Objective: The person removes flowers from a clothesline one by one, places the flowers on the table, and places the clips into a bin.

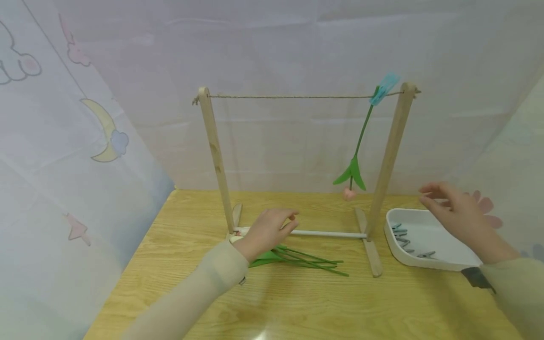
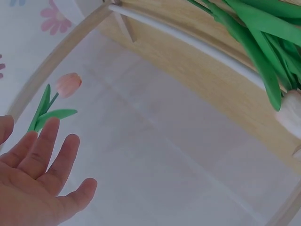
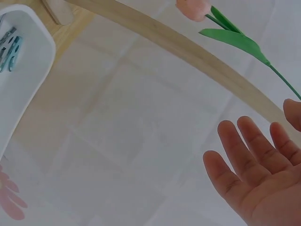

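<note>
My left hand (image 1: 268,230) is held over a bunch of artificial tulips (image 1: 312,262) lying on the table, its fingers loosely bent and nothing in them. White tulip heads (image 2: 291,113) show in the left wrist view, while the hand hides part of the bunch in the head view. Above the white tray (image 1: 437,265) hovers my right hand (image 1: 461,218), fingers relaxed and holding nothing. One pink tulip (image 1: 349,194) hangs head down by its stem from a twine line (image 1: 289,97), clipped with a blue clothespin (image 1: 384,89) near the right post.
Two wooden posts (image 1: 216,160) on flat feet carry the twine, joined low down by a white rod (image 1: 329,233). Several grey-blue clothespins (image 1: 401,238) lie in the tray's left part. Printed cloth (image 1: 276,47) surrounds the wooden table (image 1: 297,307).
</note>
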Action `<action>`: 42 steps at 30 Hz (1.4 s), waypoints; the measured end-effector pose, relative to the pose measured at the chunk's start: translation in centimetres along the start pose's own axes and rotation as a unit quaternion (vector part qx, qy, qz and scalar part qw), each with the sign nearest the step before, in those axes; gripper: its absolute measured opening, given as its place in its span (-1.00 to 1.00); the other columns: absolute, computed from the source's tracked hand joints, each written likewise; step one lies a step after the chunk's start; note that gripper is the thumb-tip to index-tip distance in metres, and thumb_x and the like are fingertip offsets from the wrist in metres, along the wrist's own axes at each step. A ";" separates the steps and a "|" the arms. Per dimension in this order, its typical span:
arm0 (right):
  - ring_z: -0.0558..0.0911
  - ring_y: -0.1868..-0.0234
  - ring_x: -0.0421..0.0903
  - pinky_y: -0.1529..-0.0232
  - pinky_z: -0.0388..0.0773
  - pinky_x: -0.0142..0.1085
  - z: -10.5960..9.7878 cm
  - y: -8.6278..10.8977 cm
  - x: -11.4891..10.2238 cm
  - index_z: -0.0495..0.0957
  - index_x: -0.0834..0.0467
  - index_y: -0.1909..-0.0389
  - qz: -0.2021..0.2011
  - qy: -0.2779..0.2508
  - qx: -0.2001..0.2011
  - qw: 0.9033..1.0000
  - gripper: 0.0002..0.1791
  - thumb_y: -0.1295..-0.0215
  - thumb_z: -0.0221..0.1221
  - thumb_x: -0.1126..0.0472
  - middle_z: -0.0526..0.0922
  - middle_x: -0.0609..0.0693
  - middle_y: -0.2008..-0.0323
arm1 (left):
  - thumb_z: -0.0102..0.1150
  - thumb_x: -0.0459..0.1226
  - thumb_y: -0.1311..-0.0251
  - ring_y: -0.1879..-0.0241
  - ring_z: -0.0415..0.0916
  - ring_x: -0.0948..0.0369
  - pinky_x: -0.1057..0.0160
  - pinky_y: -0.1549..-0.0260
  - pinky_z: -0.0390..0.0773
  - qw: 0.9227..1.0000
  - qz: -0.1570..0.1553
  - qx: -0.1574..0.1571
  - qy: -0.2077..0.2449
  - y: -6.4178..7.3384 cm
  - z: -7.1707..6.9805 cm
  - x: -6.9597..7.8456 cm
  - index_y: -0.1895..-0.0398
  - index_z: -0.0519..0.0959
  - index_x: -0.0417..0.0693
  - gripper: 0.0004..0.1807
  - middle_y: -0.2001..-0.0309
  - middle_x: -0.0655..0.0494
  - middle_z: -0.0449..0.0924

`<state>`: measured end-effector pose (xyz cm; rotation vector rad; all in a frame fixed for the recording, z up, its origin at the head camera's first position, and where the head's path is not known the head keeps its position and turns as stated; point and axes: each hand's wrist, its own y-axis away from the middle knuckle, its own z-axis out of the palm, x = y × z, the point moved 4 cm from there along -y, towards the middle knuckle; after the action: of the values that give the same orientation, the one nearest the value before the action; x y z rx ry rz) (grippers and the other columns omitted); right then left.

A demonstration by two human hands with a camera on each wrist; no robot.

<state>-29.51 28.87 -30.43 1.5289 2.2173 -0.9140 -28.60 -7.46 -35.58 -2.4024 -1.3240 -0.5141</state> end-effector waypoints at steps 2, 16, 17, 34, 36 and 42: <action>0.26 0.21 -0.69 0.32 0.28 -0.67 -0.2 -0.2 -0.4 0.41 0.41 -0.06 0.015 -0.003 0.006 1.000 -0.71 -0.45 0.05 0.30 0.55 0.31 0.09 | -0.02 -0.12 -0.46 0.00 0.56 0.11 -0.01 -0.21 0.37 1.000 0.005 0.001 0.000 -0.2 -0.4 0.1 -0.24 0.48 -0.15 -0.58 -0.01 0.06 0.64; 0.24 0.16 -0.65 0.26 0.23 -0.59 -1.6 -2.0 -3.8 0.41 0.36 -0.12 -0.017 0.023 0.032 0.999 -0.66 -0.45 0.06 0.24 0.52 0.35 0.02 | -0.03 -0.14 -0.47 0.06 0.59 0.13 0.14 -0.04 0.53 0.998 0.057 0.011 -0.038 -1.7 -2.7 1.5 -0.18 0.51 -0.20 -0.61 -0.03 0.00 0.63; 0.24 0.15 -0.64 0.25 0.21 -0.59 -1.7 -2.2 -4.1 0.40 0.36 -0.13 -0.019 0.024 0.034 0.999 -0.65 -0.45 0.06 0.24 0.52 0.36 0.01 | -0.03 -0.14 -0.47 0.05 0.59 0.12 0.12 -0.05 0.52 0.997 0.065 0.015 -0.043 -1.8 -2.9 1.7 -0.18 0.51 -0.21 -0.61 -0.04 -0.01 0.63; 0.25 -0.23 0.34 -0.34 0.07 0.08 -3.2 -6.9 -8.6 0.23 0.35 -0.36 -0.042 -0.011 0.089 0.995 -0.47 -0.48 0.00 0.19 0.28 0.40 -0.30 | -0.02 -0.14 -0.47 0.04 0.60 0.16 0.19 -0.07 0.51 0.990 0.110 0.056 -0.075 -4.7 -5.6 4.9 -0.22 0.48 -0.20 -0.59 -0.04 0.01 0.63; 0.27 -0.19 0.33 -0.35 0.07 0.09 -3.4 -7.4 -8.9 0.24 0.39 -0.34 -0.053 -0.010 0.102 0.993 -0.48 -0.46 0.01 0.22 0.29 0.42 -0.28 | -0.02 -0.14 -0.47 0.07 0.60 0.16 0.22 -0.02 0.54 0.992 0.096 0.051 -0.065 -5.1 -5.8 4.9 -0.23 0.48 -0.20 -0.58 -0.03 0.01 0.63; 0.25 -0.27 0.33 -0.42 0.01 0.03 -4.4 -9.3 -9.9 0.26 0.45 -0.31 -0.100 0.005 0.143 0.985 -0.48 -0.41 0.06 0.30 0.33 0.45 -0.24 | -0.08 -0.09 -0.49 0.00 0.56 0.16 0.22 -0.03 0.52 0.996 0.061 0.033 -0.051 -6.2 -6.1 5.1 -0.30 0.41 -0.16 -0.53 -0.09 0.01 0.59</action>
<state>-33.68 22.37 -18.41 1.4431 2.3611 -1.3396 -32.27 -3.47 -27.10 -2.4636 -1.2060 -0.3125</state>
